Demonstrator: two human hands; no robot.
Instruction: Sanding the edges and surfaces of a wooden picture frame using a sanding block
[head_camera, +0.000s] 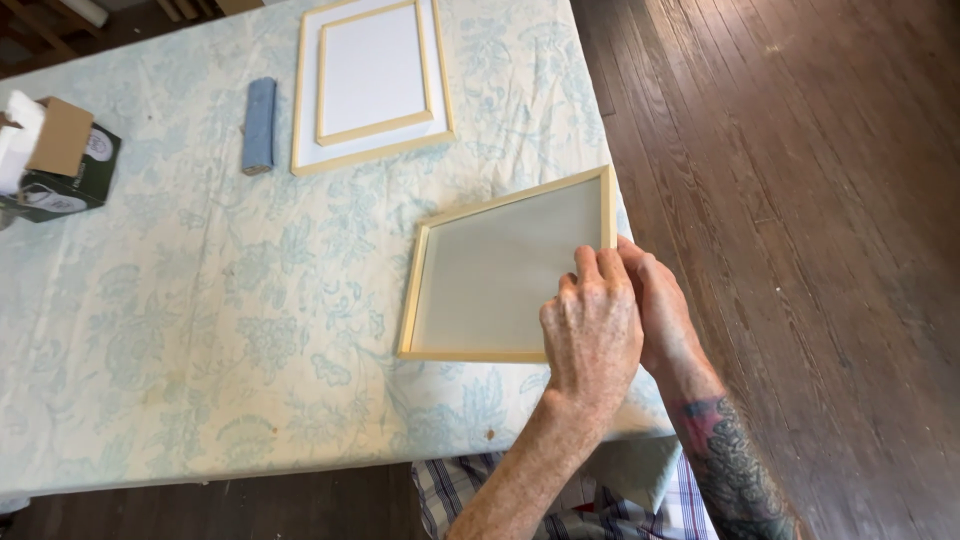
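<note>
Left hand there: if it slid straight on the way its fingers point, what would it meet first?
Probably the wooden rim at the frame's far corner; the left hand already rests on the grey frame. Beyond lies patterned tablecloth.

A table (150, 330) takes up most of the view, covered by a pale cloth (240, 300) printed with faded blue-green flowers and leaves. Near its far edge lies a large light wooden frame (300, 110) with a white panel, and a smaller wooden frame (373, 70) rests inside it. Just left of them lies a rolled blue cloth (259, 125). At the far left edge stands a dark box (70, 185) with an open cardboard flap and white sheets sticking out. A dark wooden plank floor (800, 200) runs along the right side.
</note>
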